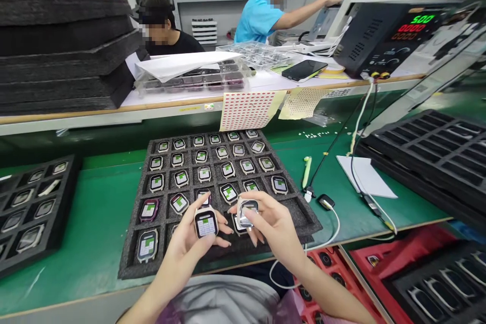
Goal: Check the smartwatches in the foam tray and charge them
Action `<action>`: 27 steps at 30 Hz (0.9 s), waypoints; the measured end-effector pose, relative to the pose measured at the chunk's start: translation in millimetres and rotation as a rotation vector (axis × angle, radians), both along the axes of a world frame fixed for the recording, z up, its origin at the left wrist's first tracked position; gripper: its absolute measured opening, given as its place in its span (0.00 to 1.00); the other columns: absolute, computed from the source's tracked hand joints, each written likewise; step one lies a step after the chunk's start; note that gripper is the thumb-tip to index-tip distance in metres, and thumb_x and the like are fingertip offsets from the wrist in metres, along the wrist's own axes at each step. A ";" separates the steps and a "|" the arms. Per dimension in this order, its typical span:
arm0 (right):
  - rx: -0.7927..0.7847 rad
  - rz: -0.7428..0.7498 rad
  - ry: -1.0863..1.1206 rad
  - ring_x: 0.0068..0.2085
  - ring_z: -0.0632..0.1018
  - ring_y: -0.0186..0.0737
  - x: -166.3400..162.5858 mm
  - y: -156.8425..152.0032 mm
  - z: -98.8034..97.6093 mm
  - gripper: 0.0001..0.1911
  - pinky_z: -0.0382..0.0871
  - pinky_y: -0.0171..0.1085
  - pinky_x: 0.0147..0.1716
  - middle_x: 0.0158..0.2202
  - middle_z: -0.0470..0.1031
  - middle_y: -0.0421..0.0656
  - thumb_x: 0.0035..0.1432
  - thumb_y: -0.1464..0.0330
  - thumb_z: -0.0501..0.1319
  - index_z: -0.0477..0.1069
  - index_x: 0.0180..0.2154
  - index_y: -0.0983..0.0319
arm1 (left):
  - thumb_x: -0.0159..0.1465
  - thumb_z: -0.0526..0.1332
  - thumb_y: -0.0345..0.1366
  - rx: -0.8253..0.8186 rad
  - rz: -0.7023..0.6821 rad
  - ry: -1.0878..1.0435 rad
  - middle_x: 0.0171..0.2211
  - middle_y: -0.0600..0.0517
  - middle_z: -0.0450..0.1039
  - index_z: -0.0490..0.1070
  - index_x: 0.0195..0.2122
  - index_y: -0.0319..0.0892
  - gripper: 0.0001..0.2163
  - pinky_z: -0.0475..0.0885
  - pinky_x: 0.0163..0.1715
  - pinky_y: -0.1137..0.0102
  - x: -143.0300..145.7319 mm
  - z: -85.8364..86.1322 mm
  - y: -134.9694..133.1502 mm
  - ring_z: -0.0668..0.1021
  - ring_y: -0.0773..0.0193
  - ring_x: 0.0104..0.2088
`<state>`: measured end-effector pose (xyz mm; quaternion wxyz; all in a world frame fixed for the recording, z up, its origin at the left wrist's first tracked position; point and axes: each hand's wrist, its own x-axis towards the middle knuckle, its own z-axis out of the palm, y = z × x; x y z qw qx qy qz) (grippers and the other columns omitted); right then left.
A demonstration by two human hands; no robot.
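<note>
- Green workbench [98, 217] runs beneath a raised shelf [159, 115].
- Left hand [186, 245]: thumb and fingers closed around a pale-cased smartwatch [206, 224], lit screen facing up, above the foam tray's front part.
- Right hand [275, 217]: pinching a second smartwatch [248, 206], thumb across its face; held near the first, also above the tray.
- Foam tray [130, 245]: rows of smartwatches in compartments, many screens showing green blocks; one purple-cased watch [149, 209] at left.
- Right of tray: green pen [307, 172], black device [325, 201] on white cable.
- Shelf: phone [304, 70], power supply [391, 35] with lit digits.
- Beyond: two co-workers, one in a blue shirt [254, 17], one in a black top [178, 43].
</note>
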<state>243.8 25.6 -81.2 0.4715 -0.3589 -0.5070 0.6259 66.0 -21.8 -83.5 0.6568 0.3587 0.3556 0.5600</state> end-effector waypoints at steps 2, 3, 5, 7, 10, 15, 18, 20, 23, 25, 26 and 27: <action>0.008 0.032 0.001 0.17 0.68 0.28 1.9 -1.0 -1.3 0.15 0.61 0.29 0.12 0.36 0.77 0.47 0.60 0.63 0.62 0.68 0.47 0.62 | 0.63 0.60 0.37 -0.016 0.023 0.024 0.41 0.46 0.72 0.57 0.60 0.48 0.24 0.75 0.40 0.63 1.2 -1.0 0.0 0.75 0.58 0.41; 0.016 0.055 0.007 0.18 0.70 0.29 3.3 -1.6 -1.8 0.16 0.61 0.29 0.13 0.38 0.77 0.48 0.60 0.64 0.62 0.68 0.48 0.61 | 0.64 0.59 0.38 -0.022 0.031 0.028 0.41 0.47 0.72 0.57 0.60 0.48 0.24 0.76 0.40 0.64 1.5 -1.2 0.3 0.75 0.58 0.41; 0.025 0.108 0.030 0.21 0.74 0.33 6.3 -2.9 -2.2 0.18 0.65 0.30 0.15 0.42 0.76 0.50 0.60 0.65 0.62 0.66 0.52 0.60 | 0.64 0.58 0.37 -0.025 0.041 0.036 0.40 0.47 0.72 0.57 0.60 0.48 0.23 0.76 0.37 0.65 1.5 -1.5 1.2 0.76 0.59 0.39; 0.023 0.148 0.061 0.25 0.77 0.36 8.6 -4.1 -1.2 0.22 0.68 0.31 0.17 0.46 0.74 0.52 0.59 0.67 0.63 0.64 0.55 0.59 | 0.65 0.58 0.37 -0.025 0.052 0.050 0.39 0.47 0.72 0.57 0.60 0.47 0.23 0.77 0.35 0.66 0.8 -2.5 2.1 0.76 0.60 0.38; 0.010 0.166 0.085 0.29 0.78 0.38 8.5 -5.5 2.0 0.27 0.71 0.31 0.19 0.49 0.72 0.54 0.59 0.69 0.63 0.60 0.58 0.58 | 0.64 0.59 0.37 -0.024 0.056 0.043 0.39 0.47 0.72 0.56 0.61 0.47 0.24 0.77 0.35 0.66 -0.3 -5.1 2.3 0.76 0.59 0.39; -0.003 0.157 0.055 0.27 0.78 0.37 4.8 -7.0 4.2 0.25 0.71 0.31 0.18 0.48 0.73 0.52 0.59 0.69 0.63 0.61 0.57 0.58 | 0.60 0.63 0.35 0.035 0.033 0.009 0.41 0.47 0.71 0.52 0.63 0.47 0.31 0.75 0.39 0.65 0.4 -4.7 -0.1 0.75 0.57 0.41; 0.007 0.173 0.071 0.28 0.78 0.38 6.4 -6.3 0.2 0.25 0.71 0.31 0.18 0.48 0.73 0.53 0.59 0.69 0.63 0.61 0.58 0.59 | 0.59 0.64 0.33 0.022 0.058 0.046 0.42 0.47 0.71 0.52 0.63 0.48 0.32 0.76 0.39 0.65 2.2 -1.2 -0.3 0.76 0.59 0.41; 0.017 0.196 0.112 0.28 0.78 0.38 8.7 -4.9 -3.5 0.24 0.70 0.31 0.18 0.48 0.73 0.53 0.60 0.69 0.61 0.62 0.57 0.58 | 0.60 0.63 0.33 -0.005 0.075 0.080 0.41 0.48 0.71 0.52 0.62 0.47 0.31 0.76 0.37 0.66 3.0 0.1 0.3 0.76 0.61 0.38; 0.020 0.195 0.140 0.24 0.77 0.36 11.3 -2.9 -7.2 0.18 0.67 0.30 0.17 0.45 0.75 0.51 0.63 0.67 0.58 0.65 0.55 0.59 | 0.61 0.62 0.34 -0.007 0.082 0.109 0.39 0.49 0.71 0.53 0.62 0.48 0.29 0.77 0.35 0.67 2.5 -0.3 0.7 0.76 0.61 0.37; 0.020 0.158 0.114 0.21 0.76 0.34 11.5 -2.9 -7.2 0.16 0.64 0.29 0.14 0.42 0.76 0.50 0.64 0.66 0.57 0.67 0.52 0.60 | 0.61 0.63 0.34 0.024 0.058 0.106 0.38 0.49 0.71 0.54 0.61 0.48 0.29 0.77 0.35 0.67 1.3 -1.1 0.4 0.76 0.61 0.37; 0.021 0.138 0.093 0.19 0.74 0.32 11.3 -3.4 -6.6 0.14 0.63 0.29 0.13 0.40 0.77 0.50 0.64 0.65 0.57 0.67 0.51 0.60 | 0.61 0.63 0.33 0.041 0.037 0.101 0.38 0.50 0.71 0.54 0.61 0.48 0.28 0.77 0.34 0.67 0.7 -1.4 0.1 0.75 0.61 0.37; 0.023 0.124 0.070 0.18 0.73 0.31 11.1 -4.1 -6.1 0.13 0.62 0.28 0.13 0.38 0.77 0.49 0.65 0.65 0.57 0.68 0.50 0.61 | 0.61 0.62 0.33 0.056 0.016 0.096 0.38 0.50 0.71 0.55 0.60 0.48 0.27 0.76 0.34 0.67 0.2 -1.5 -0.2 0.75 0.61 0.37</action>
